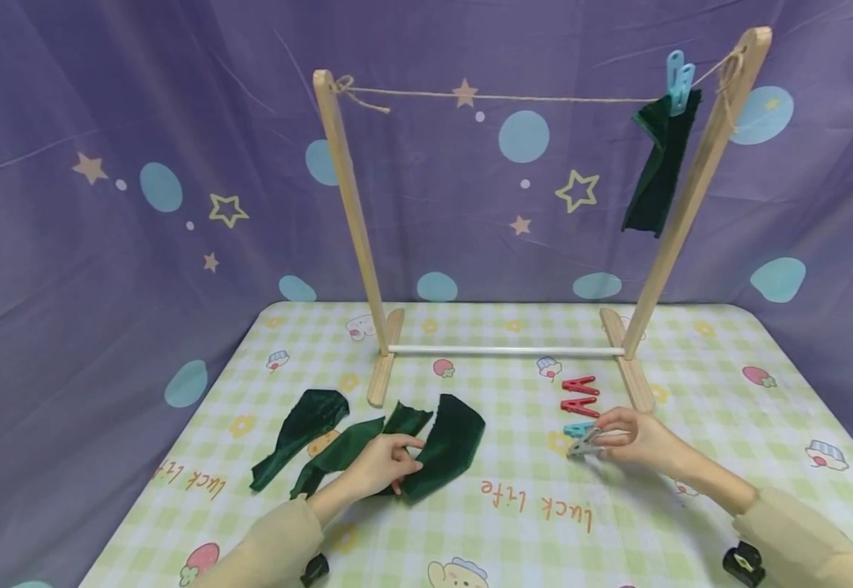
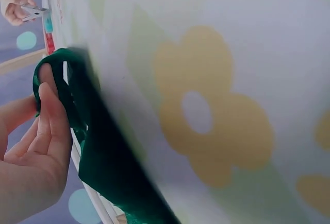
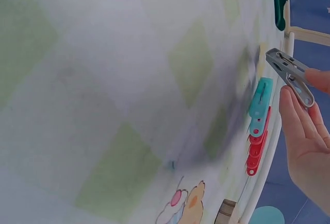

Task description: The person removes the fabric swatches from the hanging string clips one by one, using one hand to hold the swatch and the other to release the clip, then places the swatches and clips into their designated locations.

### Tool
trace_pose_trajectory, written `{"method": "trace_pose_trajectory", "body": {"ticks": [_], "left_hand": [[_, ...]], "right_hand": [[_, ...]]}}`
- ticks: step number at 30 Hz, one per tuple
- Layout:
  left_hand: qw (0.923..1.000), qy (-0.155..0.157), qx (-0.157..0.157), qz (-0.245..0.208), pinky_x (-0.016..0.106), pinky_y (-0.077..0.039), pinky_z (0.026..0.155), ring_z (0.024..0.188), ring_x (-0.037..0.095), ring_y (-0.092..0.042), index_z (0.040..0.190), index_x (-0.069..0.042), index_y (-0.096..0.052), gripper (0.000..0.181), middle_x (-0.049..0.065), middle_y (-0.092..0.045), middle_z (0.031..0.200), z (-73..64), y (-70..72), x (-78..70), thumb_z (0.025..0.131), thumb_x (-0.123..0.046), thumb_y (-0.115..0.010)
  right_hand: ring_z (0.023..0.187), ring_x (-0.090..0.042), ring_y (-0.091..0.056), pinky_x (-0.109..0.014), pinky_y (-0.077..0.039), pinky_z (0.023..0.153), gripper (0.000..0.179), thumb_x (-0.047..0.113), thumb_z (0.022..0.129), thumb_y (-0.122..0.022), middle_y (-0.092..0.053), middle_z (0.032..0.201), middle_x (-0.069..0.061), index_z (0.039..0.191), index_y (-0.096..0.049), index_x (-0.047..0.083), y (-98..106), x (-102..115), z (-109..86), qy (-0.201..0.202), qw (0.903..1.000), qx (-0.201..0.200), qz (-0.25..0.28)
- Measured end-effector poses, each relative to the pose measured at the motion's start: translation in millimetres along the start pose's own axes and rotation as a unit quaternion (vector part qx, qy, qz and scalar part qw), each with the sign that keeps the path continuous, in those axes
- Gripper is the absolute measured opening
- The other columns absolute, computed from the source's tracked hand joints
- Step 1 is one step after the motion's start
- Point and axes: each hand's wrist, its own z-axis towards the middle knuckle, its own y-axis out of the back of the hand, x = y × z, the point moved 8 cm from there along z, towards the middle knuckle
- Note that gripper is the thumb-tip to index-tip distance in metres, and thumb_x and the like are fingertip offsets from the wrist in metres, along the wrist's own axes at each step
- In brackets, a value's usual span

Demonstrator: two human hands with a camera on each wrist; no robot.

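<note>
My left hand point(image 1: 386, 464) pinches the edge of a dark green velvety cloth piece point(image 1: 450, 445) on the table. In the left wrist view, that cloth point(image 2: 105, 147) curls up over the fingertips. Between thumb and fingers, my right hand point(image 1: 643, 443) holds a grey clothespin point(image 1: 582, 446), whose handle ends lie in the grip in the right wrist view point(image 3: 291, 77). Just behind it lies a light blue clothespin point(image 1: 576, 429), with two red clothespins point(image 1: 579, 407) farther back. More green cloth pieces point(image 1: 314, 416) lie left of and beneath my left hand.
A wooden rack stands at the back, its left post point(image 1: 353, 204) and right post point(image 1: 698, 188) joined by a twine line point(image 1: 500, 97). Near the right post, blue clothespins point(image 1: 680, 82) hold a hanging green cloth point(image 1: 658, 180). A white rod point(image 1: 500, 351) joins the feet.
</note>
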Motion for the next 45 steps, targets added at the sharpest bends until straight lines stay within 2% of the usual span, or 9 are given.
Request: {"method": "trace_pose_trajectory", "body": {"ticks": [5, 12, 20, 25, 28, 29, 33, 40, 45], "left_hand": [[0.9993, 0.033, 0.007, 0.014, 0.031, -0.047, 0.041, 0.039, 0.019, -0.051, 0.111, 0.011, -0.053, 0.033, 0.014, -0.059, 0.059, -1.3, -2.2, 4.2, 0.082, -0.003, -0.060], [0.9983, 0.046, 0.017, 0.031, 0.033, -0.047, 0.041, 0.039, 0.028, -0.052, 0.109, 0.010, -0.055, 0.030, 0.016, -0.056, 0.055, -3.7, -2.8, 5.0, 0.081, -0.001, -0.060], [0.9976, 0.052, 0.023, 0.039, 0.030, -0.046, 0.040, 0.037, 0.026, -0.052, 0.107, 0.010, -0.056, 0.029, 0.017, -0.056, 0.054, -3.9, -4.1, 10.4, 0.081, -0.001, -0.060], [0.9980, 0.052, 0.033, 0.018, 0.031, -0.047, 0.040, 0.036, 0.025, -0.052, 0.109, 0.010, -0.055, 0.031, 0.017, -0.057, 0.055, -4.8, -4.5, 10.8, 0.081, -0.003, -0.061], [0.9981, 0.046, 0.041, 0.006, 0.030, -0.047, 0.041, 0.037, 0.022, -0.053, 0.109, 0.010, -0.055, 0.031, 0.015, -0.057, 0.055, -4.9, -5.2, 11.3, 0.081, -0.004, -0.061], [0.9985, 0.028, 0.047, 0.006, 0.028, -0.047, 0.040, 0.037, 0.019, -0.054, 0.108, 0.010, -0.055, 0.031, 0.012, -0.058, 0.054, -5.1, -5.8, 9.4, 0.082, -0.005, -0.061], [0.9983, 0.008, 0.058, -0.005, 0.026, -0.047, 0.040, 0.039, 0.014, -0.056, 0.106, 0.008, -0.056, 0.032, 0.003, -0.058, 0.054, -6.1, -7.1, 10.8, 0.082, -0.011, -0.062], [0.9976, 0.058, 0.033, 0.020, 0.042, -0.047, 0.040, 0.042, 0.038, -0.054, 0.106, 0.011, -0.056, 0.030, 0.015, -0.057, 0.056, -5.9, -5.8, 11.7, 0.079, 0.000, -0.062], [0.9971, 0.049, 0.030, 0.050, 0.038, -0.046, 0.039, 0.040, 0.036, -0.052, 0.104, 0.009, -0.058, 0.028, 0.013, -0.057, 0.056, -4.2, -2.2, 5.6, 0.078, 0.000, -0.063]], "right_hand": [[0.094, -0.011, -0.060, -0.026, -0.050, 0.075, 0.040, -0.008, 0.077, -0.058, -0.047, 0.108, -0.037, 0.105, -0.035, -0.024, -1, -4, 1.4, 0.010, 0.9999, 0.002, 0.013], [0.094, -0.013, -0.061, -0.026, -0.049, 0.075, 0.038, -0.009, 0.078, -0.058, -0.048, 0.106, -0.037, 0.105, -0.036, -0.023, -2, -8, 1.1, 0.023, 0.9997, 0.003, 0.010], [0.091, -0.014, -0.062, -0.025, -0.050, 0.073, 0.035, -0.004, 0.078, -0.060, -0.049, 0.104, -0.039, 0.104, -0.043, -0.019, 5, -12, -1.6, 0.006, 0.9983, -0.017, -0.055], [0.091, -0.027, -0.061, -0.026, -0.051, 0.072, 0.035, -0.003, 0.076, -0.063, -0.054, 0.102, -0.033, 0.104, -0.047, -0.016, 7, -12, -4.0, -0.018, 0.9942, -0.031, -0.101], [0.089, -0.032, -0.060, -0.026, -0.051, 0.071, 0.034, -0.002, 0.074, -0.066, -0.057, 0.100, -0.028, 0.102, -0.051, -0.012, 9, -10, -5.3, -0.021, 0.9878, -0.046, -0.147], [0.088, -0.033, -0.060, -0.026, -0.051, 0.070, 0.034, -0.001, 0.073, -0.067, -0.058, 0.099, -0.027, 0.102, -0.052, -0.011, 9, -9, -5.7, -0.021, 0.9850, -0.051, -0.164], [0.085, -0.031, -0.061, -0.026, -0.051, 0.069, 0.034, 0.002, 0.070, -0.070, -0.061, 0.096, -0.020, 0.099, -0.056, -0.006, 11, -10, -7.7, -0.030, 0.9732, -0.064, -0.219], [0.083, -0.023, -0.061, -0.026, -0.050, 0.068, 0.034, 0.007, 0.069, -0.072, -0.063, 0.094, -0.012, 0.099, -0.059, -0.002, 13, -16, -8.9, -0.045, 0.9581, -0.058, -0.277], [0.081, -0.021, -0.060, -0.028, -0.050, 0.068, 0.033, 0.010, 0.067, -0.074, -0.064, 0.092, -0.007, 0.096, -0.061, 0.001, 12, -14, -7.7, -0.039, 0.9466, -0.058, -0.315]]}}
